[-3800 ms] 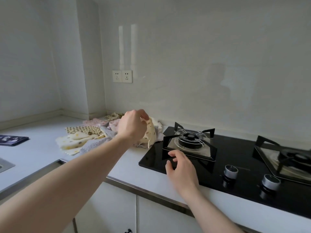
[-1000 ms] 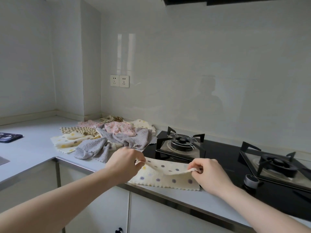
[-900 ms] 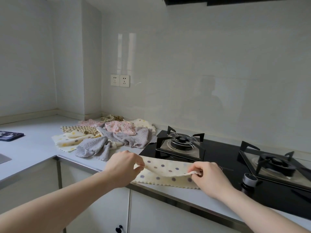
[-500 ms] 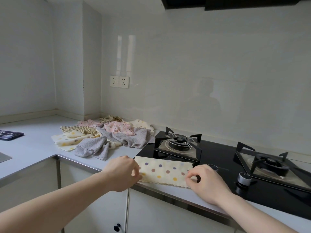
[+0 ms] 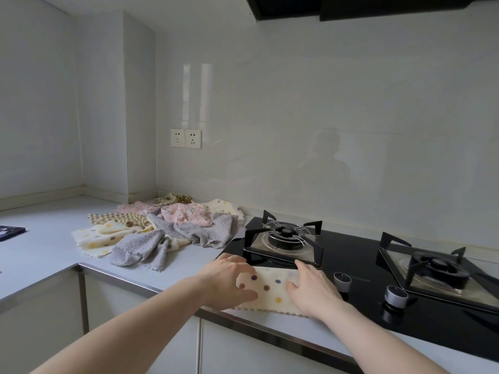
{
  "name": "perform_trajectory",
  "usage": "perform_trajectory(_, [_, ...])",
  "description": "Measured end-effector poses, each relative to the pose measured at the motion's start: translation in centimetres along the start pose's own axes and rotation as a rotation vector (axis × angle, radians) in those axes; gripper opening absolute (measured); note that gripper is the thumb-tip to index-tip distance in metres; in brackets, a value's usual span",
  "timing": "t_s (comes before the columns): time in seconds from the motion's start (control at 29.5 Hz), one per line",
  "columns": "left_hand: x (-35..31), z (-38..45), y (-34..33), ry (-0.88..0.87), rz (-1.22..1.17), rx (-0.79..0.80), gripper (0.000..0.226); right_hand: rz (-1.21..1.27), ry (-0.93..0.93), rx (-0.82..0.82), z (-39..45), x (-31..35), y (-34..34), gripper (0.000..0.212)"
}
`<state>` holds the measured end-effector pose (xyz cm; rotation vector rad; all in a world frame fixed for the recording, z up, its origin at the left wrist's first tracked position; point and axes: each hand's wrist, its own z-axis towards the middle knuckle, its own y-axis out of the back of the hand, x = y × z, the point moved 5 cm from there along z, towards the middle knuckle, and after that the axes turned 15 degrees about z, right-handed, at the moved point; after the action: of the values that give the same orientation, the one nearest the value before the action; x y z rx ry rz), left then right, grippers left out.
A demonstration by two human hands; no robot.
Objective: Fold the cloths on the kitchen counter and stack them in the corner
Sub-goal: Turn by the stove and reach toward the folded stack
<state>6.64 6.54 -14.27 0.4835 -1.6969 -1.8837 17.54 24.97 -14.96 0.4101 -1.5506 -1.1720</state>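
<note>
At counter front, dotted cloth [image 5: 270,288] now folded narrower, both hands flat on it

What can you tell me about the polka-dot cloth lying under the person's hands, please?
The polka-dot cloth is cream, soft-looking fabric with purple, brown and yellow dots and a scalloped near edge. It lies flat at the counter's front, its far part overlapping the black hob. The left hand presses one end, the right hand the other, both spread flat on it.

black hob [image 5: 351,255], sockets [image 5: 185,138], (perhaps) hood [image 5: 378,6]
</note>
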Motion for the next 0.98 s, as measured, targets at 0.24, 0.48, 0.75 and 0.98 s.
perform_trajectory(0.24, [2.9,1.1,-1.2,0.128,-0.179,-0.042,0.051,-0.015,-0.101,0.031,1.7,0.0,1.5,0.048])
perform_trajectory(0.48, [6.7,0.5,-3.9,0.316,-0.295,-0.106,0.047,0.146,-0.13,0.049,2.8,0.5,3.6,0.012])
perform_trajectory(0.75, [7.0,0.5,-4.4,0.327,-0.366,-0.234,0.016,0.437,-0.183,-0.089,3.9,-0.7,6.0,0.01])
perform_trajectory(0.98, [7.7,0.4,-4.8,0.341,-0.449,-0.237,0.01,0.567,-0.183,-0.013,4.3,2.6,4.4,0.005])
